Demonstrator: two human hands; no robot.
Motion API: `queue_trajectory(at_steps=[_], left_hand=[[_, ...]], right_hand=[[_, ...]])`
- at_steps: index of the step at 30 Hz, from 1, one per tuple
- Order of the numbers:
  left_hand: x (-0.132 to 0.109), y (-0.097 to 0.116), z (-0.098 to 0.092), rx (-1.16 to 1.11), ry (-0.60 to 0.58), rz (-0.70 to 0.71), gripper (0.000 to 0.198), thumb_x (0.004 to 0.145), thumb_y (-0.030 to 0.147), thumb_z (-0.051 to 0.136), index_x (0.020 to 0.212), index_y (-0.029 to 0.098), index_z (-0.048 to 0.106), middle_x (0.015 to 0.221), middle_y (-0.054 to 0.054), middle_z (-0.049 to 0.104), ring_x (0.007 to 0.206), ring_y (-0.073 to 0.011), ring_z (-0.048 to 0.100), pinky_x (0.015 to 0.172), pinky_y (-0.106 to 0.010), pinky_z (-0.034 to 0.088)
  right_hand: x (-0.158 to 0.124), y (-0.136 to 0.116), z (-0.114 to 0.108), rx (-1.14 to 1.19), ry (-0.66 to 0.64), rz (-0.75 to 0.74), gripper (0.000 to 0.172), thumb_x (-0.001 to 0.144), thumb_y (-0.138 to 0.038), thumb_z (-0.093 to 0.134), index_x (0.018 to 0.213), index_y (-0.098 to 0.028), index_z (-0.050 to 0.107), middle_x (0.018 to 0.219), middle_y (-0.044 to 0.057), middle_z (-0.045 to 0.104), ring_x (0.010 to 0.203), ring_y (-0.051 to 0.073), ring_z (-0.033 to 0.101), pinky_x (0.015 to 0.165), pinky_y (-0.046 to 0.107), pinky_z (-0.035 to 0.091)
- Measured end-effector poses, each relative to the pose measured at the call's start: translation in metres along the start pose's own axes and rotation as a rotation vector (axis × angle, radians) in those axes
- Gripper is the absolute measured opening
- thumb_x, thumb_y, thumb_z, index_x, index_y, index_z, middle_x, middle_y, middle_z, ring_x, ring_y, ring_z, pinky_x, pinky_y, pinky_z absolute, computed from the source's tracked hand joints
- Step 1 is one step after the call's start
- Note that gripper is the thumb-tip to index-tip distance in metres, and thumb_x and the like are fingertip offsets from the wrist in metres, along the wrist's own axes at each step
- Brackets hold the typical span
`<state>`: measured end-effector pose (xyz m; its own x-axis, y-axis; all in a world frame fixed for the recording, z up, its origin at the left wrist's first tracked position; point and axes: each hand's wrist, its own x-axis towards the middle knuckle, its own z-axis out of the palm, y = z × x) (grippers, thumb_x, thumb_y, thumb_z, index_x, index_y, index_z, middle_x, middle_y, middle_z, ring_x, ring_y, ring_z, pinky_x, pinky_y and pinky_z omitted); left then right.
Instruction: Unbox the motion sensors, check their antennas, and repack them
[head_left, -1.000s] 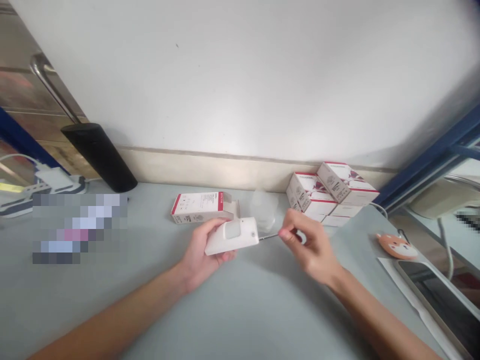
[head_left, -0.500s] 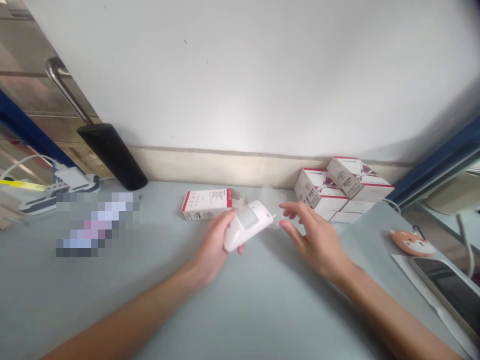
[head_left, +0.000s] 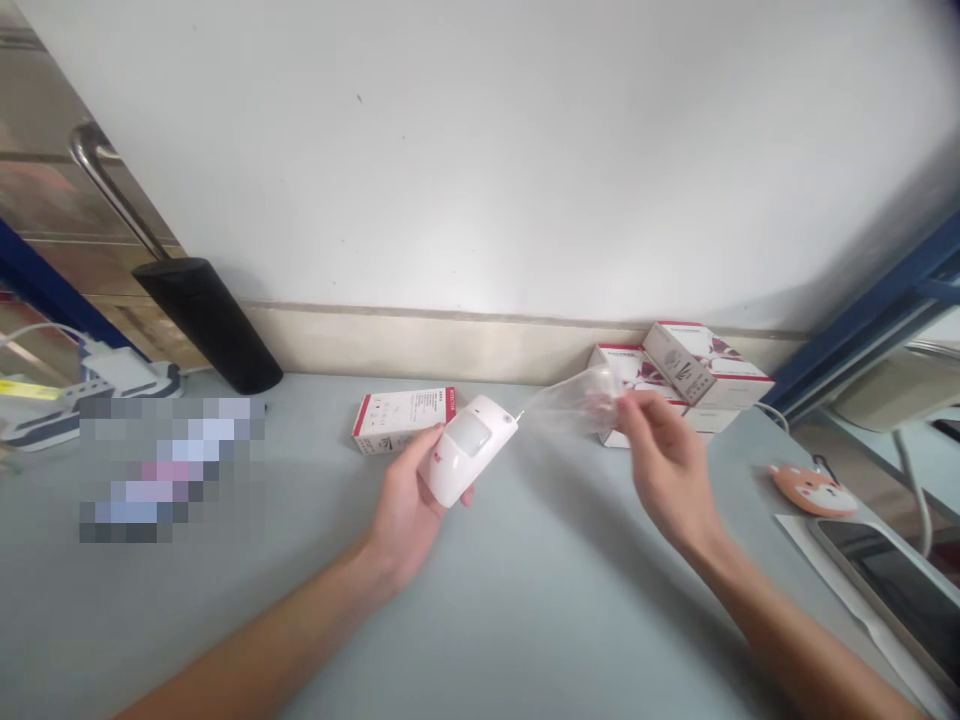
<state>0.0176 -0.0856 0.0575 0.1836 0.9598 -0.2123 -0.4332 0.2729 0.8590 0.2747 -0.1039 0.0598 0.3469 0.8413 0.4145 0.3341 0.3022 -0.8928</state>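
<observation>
Your L grip (head_left: pixel 405 510) is closed round 1 white motion sensor (head_left: pixel 469 450); R grip (head_left: pixel 667 460) pinches 1 clear plastic bag (head_left: pixel 574 402). 1 box (head_left: pixel 401 420) just behind sensor, 3+ stacked boxes (head_left: pixel 705 365) behind bag; open bench (head_left: pixel 525 610) in front.

The sensor (head_left: pixel 466 448) in the left hand (head_left: pixel 405 510) was white with a grey window, and the bag (head_left: pixel 574 402) in the right hand (head_left: pixel 667 465) was clear. The far box (head_left: pixel 402 421) was white with red edges; the far-left tube (head_left: pixel 206 325) was black.
</observation>
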Motion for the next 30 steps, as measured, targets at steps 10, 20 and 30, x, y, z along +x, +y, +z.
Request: queue_trajectory(at_steps=[10, 20, 30], left_hand=[[-0.003, 0.001, 0.001, 0.013, -0.061, -0.091, 0.027, 0.093, 0.043, 0.067, 0.080, 0.019, 0.067, 0.082, -0.001, 0.056, 0.065, -0.0137, 0.052, 0.059, -0.028, 0.050], [-0.004, -0.001, -0.002, 0.045, -0.122, -0.135, 0.025, 0.097, 0.046, 0.064, 0.097, 0.022, 0.072, 0.090, -0.001, 0.059, 0.069, -0.0139, 0.055, 0.063, -0.027, 0.052], [-0.004, 0.009, 0.006, -0.066, -0.098, -0.083, 0.021, 0.097, 0.036, 0.064, 0.086, 0.018, 0.069, 0.085, -0.002, 0.054, 0.066, -0.0136, 0.047, 0.056, -0.028, 0.049]], right_hand=[[0.020, -0.005, -0.010, 0.542, 0.125, 0.364, 0.021, 0.092, -0.039, 0.065, 0.094, -0.019, 0.072, 0.087, 0.004, 0.073, 0.064, 0.019, 0.067, 0.061, 0.032, 0.058], [0.016, -0.002, -0.003, 0.520, 0.070, 0.426, 0.028, 0.093, -0.046, 0.067, 0.085, -0.019, 0.069, 0.080, 0.002, 0.068, 0.056, 0.014, 0.057, 0.055, 0.029, 0.050], [0.008, 0.000, -0.001, 0.294, -0.008, 0.435, 0.037, 0.096, -0.057, 0.065, 0.085, -0.022, 0.065, 0.073, 0.001, 0.068, 0.057, 0.016, 0.059, 0.063, 0.032, 0.049]])
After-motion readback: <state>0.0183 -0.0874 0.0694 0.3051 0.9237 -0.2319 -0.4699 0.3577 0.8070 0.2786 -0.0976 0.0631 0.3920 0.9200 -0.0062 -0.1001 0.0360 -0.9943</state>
